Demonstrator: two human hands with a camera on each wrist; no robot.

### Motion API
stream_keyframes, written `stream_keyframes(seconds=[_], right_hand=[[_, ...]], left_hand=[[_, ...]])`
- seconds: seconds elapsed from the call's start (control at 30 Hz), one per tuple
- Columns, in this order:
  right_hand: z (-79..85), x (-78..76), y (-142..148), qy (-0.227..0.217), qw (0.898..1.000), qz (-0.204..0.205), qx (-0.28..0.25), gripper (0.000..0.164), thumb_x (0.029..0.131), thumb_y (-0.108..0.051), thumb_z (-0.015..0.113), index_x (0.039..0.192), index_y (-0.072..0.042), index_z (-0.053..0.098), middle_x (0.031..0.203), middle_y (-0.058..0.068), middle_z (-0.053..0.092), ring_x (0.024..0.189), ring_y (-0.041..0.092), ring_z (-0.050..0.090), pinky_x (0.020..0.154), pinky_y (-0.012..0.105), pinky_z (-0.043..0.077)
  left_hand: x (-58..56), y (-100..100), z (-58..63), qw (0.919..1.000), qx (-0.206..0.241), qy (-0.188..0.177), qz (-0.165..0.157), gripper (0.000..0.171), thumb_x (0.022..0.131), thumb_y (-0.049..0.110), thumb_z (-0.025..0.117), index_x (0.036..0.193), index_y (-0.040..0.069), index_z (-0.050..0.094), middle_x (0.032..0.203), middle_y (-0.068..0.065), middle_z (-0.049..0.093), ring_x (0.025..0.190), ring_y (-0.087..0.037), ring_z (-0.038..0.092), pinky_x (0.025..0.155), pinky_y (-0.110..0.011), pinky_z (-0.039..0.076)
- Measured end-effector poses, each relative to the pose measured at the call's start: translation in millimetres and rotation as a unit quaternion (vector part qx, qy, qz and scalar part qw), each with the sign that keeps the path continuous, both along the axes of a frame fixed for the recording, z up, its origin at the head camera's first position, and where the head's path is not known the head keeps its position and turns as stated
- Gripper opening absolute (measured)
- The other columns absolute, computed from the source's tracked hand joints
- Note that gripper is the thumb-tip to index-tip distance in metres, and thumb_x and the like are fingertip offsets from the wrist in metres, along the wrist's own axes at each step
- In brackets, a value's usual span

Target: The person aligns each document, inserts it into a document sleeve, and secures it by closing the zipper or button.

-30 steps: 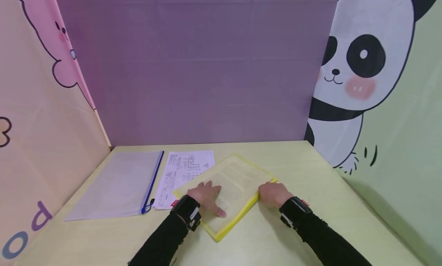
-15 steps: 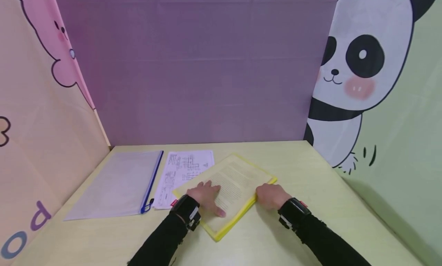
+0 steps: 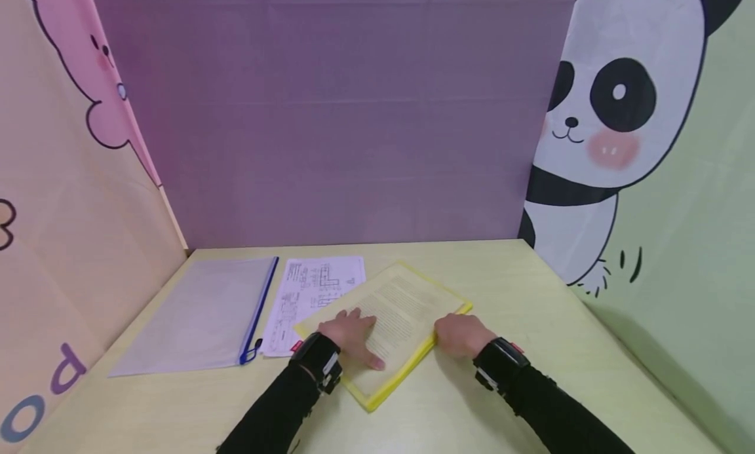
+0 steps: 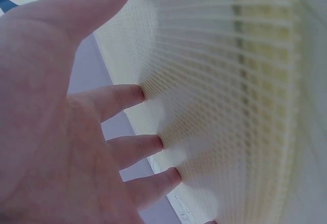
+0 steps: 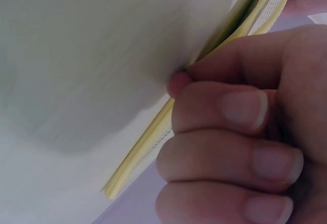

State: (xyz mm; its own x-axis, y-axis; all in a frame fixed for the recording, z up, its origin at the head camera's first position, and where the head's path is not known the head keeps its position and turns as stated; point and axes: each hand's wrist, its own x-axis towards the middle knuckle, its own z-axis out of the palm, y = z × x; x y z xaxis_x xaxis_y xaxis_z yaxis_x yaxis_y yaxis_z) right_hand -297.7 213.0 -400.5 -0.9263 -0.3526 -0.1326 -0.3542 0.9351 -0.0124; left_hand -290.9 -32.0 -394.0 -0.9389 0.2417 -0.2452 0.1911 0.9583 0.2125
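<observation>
A yellow-edged mesh zip pouch (image 3: 407, 303) with a printed sheet showing through lies slantwise on the table. My left hand (image 3: 350, 336) rests on top of it with fingers spread; in the left wrist view the fingertips (image 4: 134, 94) press on the mesh. At the pouch's right edge, my right hand (image 3: 463, 335) pinches the yellow zip border (image 5: 138, 152) between thumb and index finger, the other fingers curled in. Up close, the border gapes on the upper side of the pinch and lies together below it. The pinched spot itself is hidden by the fingers.
Left of the pouch lies a white sheet with printed diagrams (image 3: 312, 297), partly under the pouch's corner. Farther left is a translucent pouch (image 3: 194, 316) with a blue zip edge and pull. A purple panel (image 3: 354, 126) stands behind the wooden table (image 3: 501, 277).
My right hand has slid slightly left and toward me along the pouch's edge. The left hand and the pouch have stayed in place.
</observation>
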Motion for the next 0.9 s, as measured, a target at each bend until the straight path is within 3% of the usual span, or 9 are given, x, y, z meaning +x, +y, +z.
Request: stream_keyframes(seconds=[0.4, 0.9], right_hand=[[0.0, 6.3, -4.3, 0.012, 1.000, 0.020, 0.000, 0.018, 0.097, -0.011, 0.063, 0.079, -0.010, 0.058, 0.072, 0.005, 0.052, 0.065, 0.021, 0.048, 0.064, 0.037, 0.044], [2.1, 9.2, -7.6, -0.005, 1.000, 0.020, -0.009, 0.014, 0.096, -0.011, 0.065, 0.083, -0.010, 0.060, 0.074, 0.006, 0.052, 0.068, 0.023, 0.049, 0.067, 0.038, 0.042]], left_hand=[[1.8, 0.1, 2.7, 1.0000, 0.007, -0.001, 0.000, 0.094, 0.074, 0.063, 0.082, 0.154, 0.027, 0.047, 0.163, -0.010, 0.034, 0.150, -0.038, 0.028, 0.111, -0.069, 0.029], [0.8, 0.3, 1.5, 1.0000, 0.008, -0.002, -0.001, 0.095, 0.074, 0.063, 0.082, 0.154, 0.027, 0.047, 0.164, -0.010, 0.033, 0.150, -0.038, 0.027, 0.111, -0.068, 0.030]])
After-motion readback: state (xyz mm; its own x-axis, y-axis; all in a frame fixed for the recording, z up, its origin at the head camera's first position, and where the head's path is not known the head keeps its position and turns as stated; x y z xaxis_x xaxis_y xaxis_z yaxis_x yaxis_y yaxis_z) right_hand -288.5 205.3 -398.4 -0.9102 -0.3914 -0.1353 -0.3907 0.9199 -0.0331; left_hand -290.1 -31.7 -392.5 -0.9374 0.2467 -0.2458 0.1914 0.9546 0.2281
